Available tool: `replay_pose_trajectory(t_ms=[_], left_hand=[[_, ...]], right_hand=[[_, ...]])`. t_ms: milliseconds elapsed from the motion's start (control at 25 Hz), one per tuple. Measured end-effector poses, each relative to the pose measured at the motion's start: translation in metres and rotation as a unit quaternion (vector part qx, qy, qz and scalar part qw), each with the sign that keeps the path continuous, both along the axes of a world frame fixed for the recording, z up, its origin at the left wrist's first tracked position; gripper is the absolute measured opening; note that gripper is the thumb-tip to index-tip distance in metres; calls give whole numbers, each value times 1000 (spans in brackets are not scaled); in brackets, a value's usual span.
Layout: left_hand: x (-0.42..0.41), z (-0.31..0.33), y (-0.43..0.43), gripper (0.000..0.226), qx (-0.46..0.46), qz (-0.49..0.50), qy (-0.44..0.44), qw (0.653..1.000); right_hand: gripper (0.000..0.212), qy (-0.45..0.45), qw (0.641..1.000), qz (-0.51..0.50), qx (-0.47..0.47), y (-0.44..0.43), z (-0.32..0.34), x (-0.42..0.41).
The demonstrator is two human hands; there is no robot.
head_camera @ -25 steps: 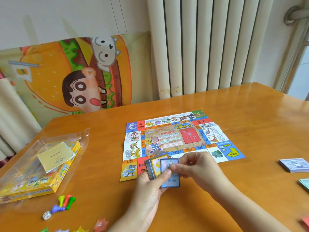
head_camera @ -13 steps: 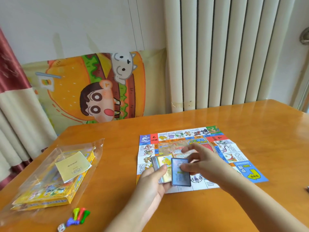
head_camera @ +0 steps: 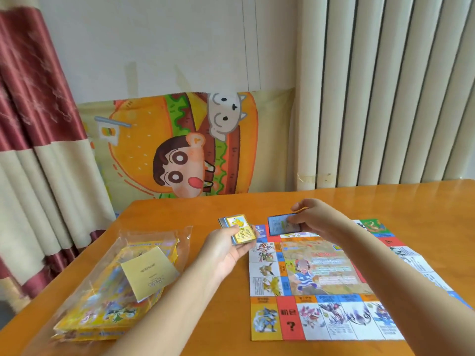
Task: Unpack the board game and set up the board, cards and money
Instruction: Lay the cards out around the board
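The paper game board (head_camera: pixel 331 276) lies unfolded and flat on the wooden table (head_camera: pixel 221 319), right of centre. My left hand (head_camera: pixel 226 249) grips a deck of cards (head_camera: pixel 239 228) with a yellow card on top, just left of the board's far left corner. My right hand (head_camera: pixel 316 218) pinches a single blue-bordered card (head_camera: pixel 280 224) low over the board's far edge. My right forearm crosses the board's right side and hides part of it.
A clear plastic bag (head_camera: pixel 120 286) with the yellow game box (head_camera: pixel 100 314) and a folded yellow leaflet (head_camera: pixel 147 273) lies at the left. Behind the table stand a cartoon cushion (head_camera: pixel 180 147), a radiator (head_camera: pixel 385 93) and a curtain (head_camera: pixel 33 140).
My right hand has carried the blue-bordered card away from the deck to the board's far edge. My left hand with the deck has moved out to the board's far left corner. The camera has tilted up.
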State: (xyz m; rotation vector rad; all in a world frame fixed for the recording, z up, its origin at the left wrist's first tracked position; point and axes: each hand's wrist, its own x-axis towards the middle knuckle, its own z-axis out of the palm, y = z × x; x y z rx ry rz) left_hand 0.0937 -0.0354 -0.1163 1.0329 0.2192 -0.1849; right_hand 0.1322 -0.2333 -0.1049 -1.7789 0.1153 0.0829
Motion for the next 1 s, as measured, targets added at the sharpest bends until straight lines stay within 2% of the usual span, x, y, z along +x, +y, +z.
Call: replay_pose_trajectory(t_ms=[80, 200, 400, 640, 800, 1000], left_hand=[[19, -6, 0, 14, -6, 22, 18, 1000], [43, -19, -5, 11, -18, 46, 49, 998], [60, -43, -11, 13, -11, 22, 91, 996], [67, -63, -9, 19, 22, 14, 112, 993], [68, -67, -8, 19, 27, 22, 115, 993], [66, -67, -9, 18, 19, 24, 110, 993]], right_hand=[[23, 22, 999, -11, -26, 8, -2, 29], [14, 26, 997, -60, -29, 21, -7, 69], [18, 69, 994, -78, -29, 42, -34, 121], [48, 67, 962, -78, -255, 60, -60, 136], [40, 52, 942, -76, -322, 64, -71, 134], [40, 45, 936, -73, -340, 61, -77, 138]])
